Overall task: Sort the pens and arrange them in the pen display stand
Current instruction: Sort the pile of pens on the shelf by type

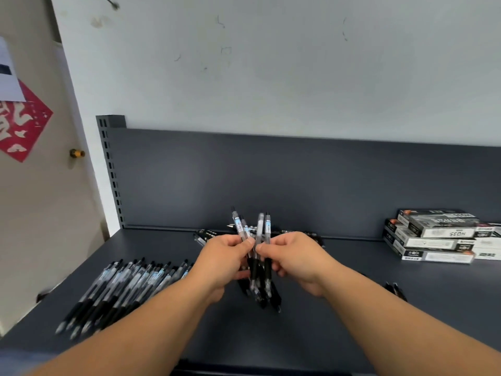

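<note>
You're holding a fanned bundle of pens [267,229] upright over the middle of the shelf [298,337]. Left hand [225,260] and right hand [296,260] are both curling fingers round it. A row of pens [122,289] is lying near the left edge, and boxes [436,234] are sitting stacked at the back right.

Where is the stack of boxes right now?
In the head view, the boxes sit at the far right of the shelf, against its back panel, to the right of the right hand gripping pens.
</note>
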The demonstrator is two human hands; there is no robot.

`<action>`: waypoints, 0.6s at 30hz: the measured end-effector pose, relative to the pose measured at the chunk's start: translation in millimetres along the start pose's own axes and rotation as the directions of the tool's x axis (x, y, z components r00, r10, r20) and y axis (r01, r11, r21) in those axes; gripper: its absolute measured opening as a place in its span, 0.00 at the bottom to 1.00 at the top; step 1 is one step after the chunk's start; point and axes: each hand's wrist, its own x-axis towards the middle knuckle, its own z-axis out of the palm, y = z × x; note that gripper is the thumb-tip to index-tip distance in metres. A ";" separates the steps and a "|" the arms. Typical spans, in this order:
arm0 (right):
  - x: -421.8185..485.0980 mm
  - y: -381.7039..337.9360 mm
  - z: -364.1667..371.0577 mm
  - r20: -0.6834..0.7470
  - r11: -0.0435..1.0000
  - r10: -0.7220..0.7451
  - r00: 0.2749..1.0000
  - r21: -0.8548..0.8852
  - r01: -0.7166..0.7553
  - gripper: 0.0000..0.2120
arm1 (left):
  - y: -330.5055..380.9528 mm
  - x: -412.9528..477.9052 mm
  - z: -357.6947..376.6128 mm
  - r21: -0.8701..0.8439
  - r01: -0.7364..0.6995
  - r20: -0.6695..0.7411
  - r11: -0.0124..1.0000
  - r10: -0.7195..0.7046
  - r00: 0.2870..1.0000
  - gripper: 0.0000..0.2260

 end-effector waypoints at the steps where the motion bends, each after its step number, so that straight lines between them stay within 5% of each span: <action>1: 0.2 -2.5 7.0 0.028 1.000 -0.003 1.000 0.008 0.003 0.08 | -0.4 -3.2 -7.5 0.010 0.001 -0.002 1.000 -0.001 1.000 0.10; 6: 6.1 -14.9 48.4 0.161 1.000 -0.007 0.987 0.011 0.005 0.12 | 4.6 -19.4 -52.7 0.051 0.017 -0.041 0.999 -0.015 0.999 0.12; 11: 14.2 -39.6 96.5 0.294 0.985 0.012 0.956 0.159 -0.061 0.07 | 13.4 -31.1 -106.2 0.284 0.039 -0.146 0.958 0.003 0.989 0.16; 18: 23.5 -50.1 153.7 0.433 0.980 0.111 0.895 0.100 -0.171 0.09 | 24.7 -41.4 -165.4 0.692 0.238 -0.288 0.682 -0.042 0.957 0.17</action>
